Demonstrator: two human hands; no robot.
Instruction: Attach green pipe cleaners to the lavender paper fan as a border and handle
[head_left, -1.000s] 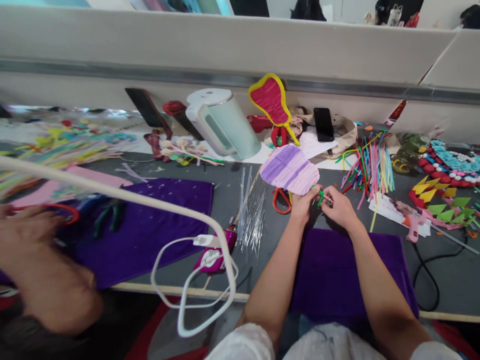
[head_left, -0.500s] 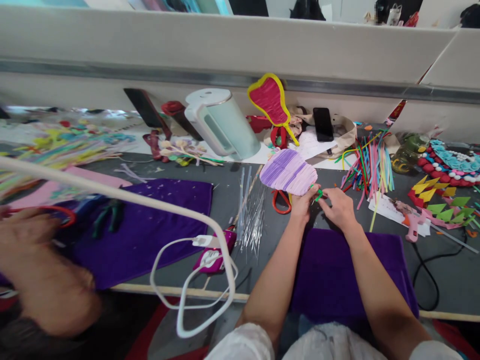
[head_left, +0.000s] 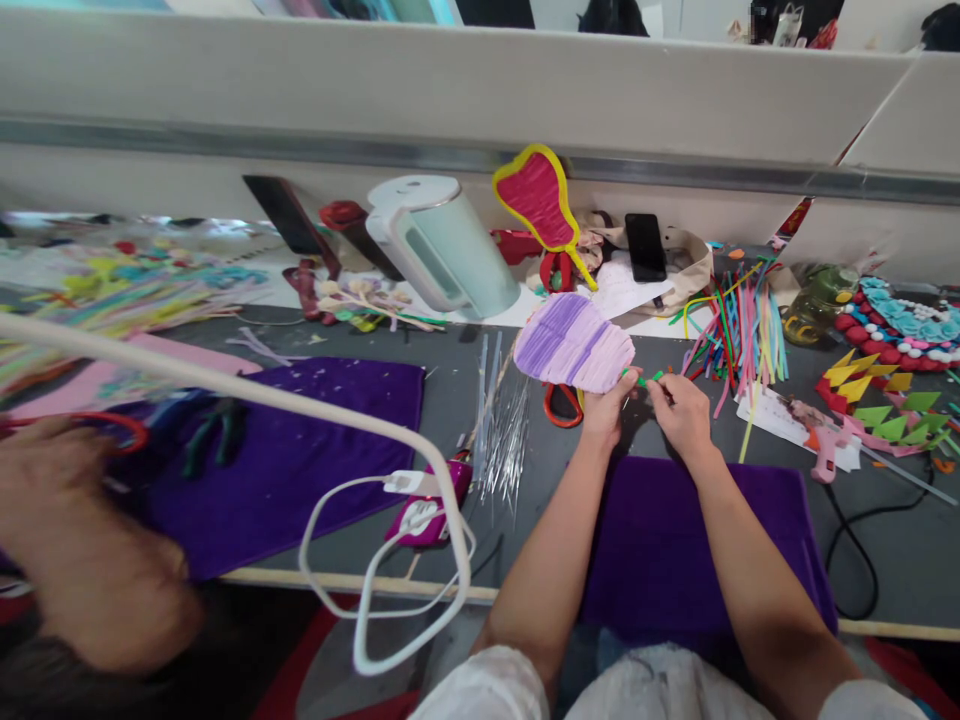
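A striped purple and pink fan-shaped piece [head_left: 574, 343] is held up above the table by my left hand [head_left: 604, 412], whose fingers are closed at its lower right end. From that end a short green strip [head_left: 646, 380] runs across to my right hand [head_left: 681, 412], which pinches its other end. Beneath my forearms lies a folded purple cloth [head_left: 697, 550]. Orange-handled scissors [head_left: 562, 405] rest just left of my left hand, partly hidden by the striped piece.
White kettle [head_left: 442, 245], yellow-edged red fan [head_left: 536, 200] and phone [head_left: 645, 248] stand behind. Silver wires [head_left: 504, 440] lie left; pipe cleaners [head_left: 742, 335] and a pink glue gun [head_left: 825, 445] lie right. A white cable [head_left: 322, 415] arches at left, near another person's hand [head_left: 52, 470] with red-handled scissors.
My right hand has moved slightly right, away from my left hand, and the green strip now stretches between them. The striped piece has tilted a little to the left.
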